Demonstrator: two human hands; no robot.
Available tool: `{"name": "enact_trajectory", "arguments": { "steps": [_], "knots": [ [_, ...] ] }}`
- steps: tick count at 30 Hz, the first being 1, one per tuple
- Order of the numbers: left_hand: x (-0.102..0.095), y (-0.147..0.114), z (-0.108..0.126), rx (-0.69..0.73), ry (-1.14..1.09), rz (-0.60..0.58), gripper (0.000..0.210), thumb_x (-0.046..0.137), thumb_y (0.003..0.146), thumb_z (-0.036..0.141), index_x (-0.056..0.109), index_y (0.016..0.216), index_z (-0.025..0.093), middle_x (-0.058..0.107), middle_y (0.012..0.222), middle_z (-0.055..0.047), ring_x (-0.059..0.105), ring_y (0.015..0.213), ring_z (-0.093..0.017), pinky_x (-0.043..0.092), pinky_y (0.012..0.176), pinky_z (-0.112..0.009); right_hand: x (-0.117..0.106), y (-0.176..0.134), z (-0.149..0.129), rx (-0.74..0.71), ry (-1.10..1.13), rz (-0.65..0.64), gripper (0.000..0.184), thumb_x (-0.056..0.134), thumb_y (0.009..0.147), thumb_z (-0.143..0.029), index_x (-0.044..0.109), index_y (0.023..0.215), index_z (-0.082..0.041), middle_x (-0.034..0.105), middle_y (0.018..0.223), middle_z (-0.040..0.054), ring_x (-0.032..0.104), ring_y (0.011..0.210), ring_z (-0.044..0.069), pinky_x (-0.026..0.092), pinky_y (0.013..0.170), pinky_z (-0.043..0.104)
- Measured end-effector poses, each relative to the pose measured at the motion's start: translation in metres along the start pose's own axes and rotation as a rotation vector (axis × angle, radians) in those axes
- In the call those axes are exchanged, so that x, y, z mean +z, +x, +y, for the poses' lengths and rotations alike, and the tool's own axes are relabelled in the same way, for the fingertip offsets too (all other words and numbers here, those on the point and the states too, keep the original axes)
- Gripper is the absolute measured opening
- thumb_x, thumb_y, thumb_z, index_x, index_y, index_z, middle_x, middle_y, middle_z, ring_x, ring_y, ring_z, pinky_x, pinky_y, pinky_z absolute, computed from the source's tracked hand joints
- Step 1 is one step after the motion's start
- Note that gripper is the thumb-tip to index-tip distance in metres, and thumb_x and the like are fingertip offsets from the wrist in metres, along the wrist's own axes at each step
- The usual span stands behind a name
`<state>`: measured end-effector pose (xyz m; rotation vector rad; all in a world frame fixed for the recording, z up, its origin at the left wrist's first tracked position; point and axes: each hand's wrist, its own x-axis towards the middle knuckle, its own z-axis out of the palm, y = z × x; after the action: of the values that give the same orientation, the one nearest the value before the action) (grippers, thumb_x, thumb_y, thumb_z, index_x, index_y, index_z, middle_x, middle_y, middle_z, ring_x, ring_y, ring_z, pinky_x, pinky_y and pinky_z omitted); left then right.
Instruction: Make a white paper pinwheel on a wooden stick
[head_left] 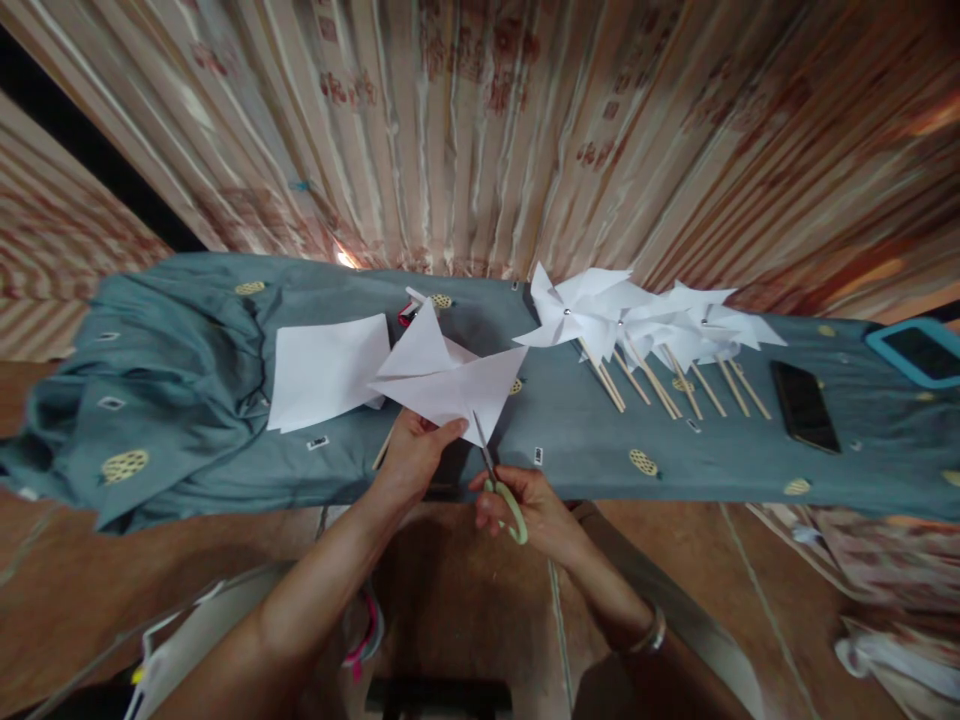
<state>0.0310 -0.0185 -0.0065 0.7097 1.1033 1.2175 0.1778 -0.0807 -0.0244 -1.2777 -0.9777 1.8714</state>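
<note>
My left hand [412,455] grips a white paper sheet [442,385] by its near edge, thumb on top. Slits run inward from the sheet's corners. In my right hand [536,505] is a pair of scissors [514,515] with light green handles, its blades at the near right corner of the paper. Left of the sheet lies a stack of white paper [330,370]. Just behind the sheet, a small red and white item [409,310] is partly covered. A thin wooden stick [382,450] shows beside my left hand.
Several white paper pinwheels [585,305] on wooden sticks lie to the right on the green-grey cloth [585,450]. Farther right are a dark phone [805,405] and a blue-framed object [919,352]. Behind the narrow table hangs a patterned curtain [480,130]; bunched cloth lies at the left end.
</note>
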Motion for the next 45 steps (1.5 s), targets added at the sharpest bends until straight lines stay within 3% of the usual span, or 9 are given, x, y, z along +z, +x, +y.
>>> {"name": "enact_trajectory", "arguments": {
  "steps": [17, 45],
  "knots": [
    [-0.0006, 0.0013, 0.0013, -0.013, -0.034, -0.004, 0.031, 0.081, 0.052, 0.02, 0.07, 0.08, 0.016, 0.074, 0.085, -0.004, 0.065, 0.081, -0.019, 0.046, 0.087, -0.034, 0.0037, 0.0025, -0.0001, 0.044, 0.01, 0.04, 0.043, 0.084, 0.054, -0.047, 0.062, 0.074, -0.016, 0.06, 0.05, -0.0056, 0.047, 0.038, 0.005, 0.034, 0.039, 0.018],
    [0.002, -0.0048, -0.0002, -0.025, 0.008, -0.058, 0.028, 0.08, 0.053, 0.019, 0.069, 0.079, 0.016, 0.073, 0.08, -0.001, 0.063, 0.073, -0.016, 0.046, 0.077, -0.03, 0.0017, 0.0049, 0.0011, 0.008, -0.006, 0.047, 0.044, 0.083, 0.055, -0.051, 0.062, 0.072, -0.016, 0.061, 0.05, -0.0046, 0.049, 0.038, 0.006, 0.035, 0.039, 0.018]
  ]
}}
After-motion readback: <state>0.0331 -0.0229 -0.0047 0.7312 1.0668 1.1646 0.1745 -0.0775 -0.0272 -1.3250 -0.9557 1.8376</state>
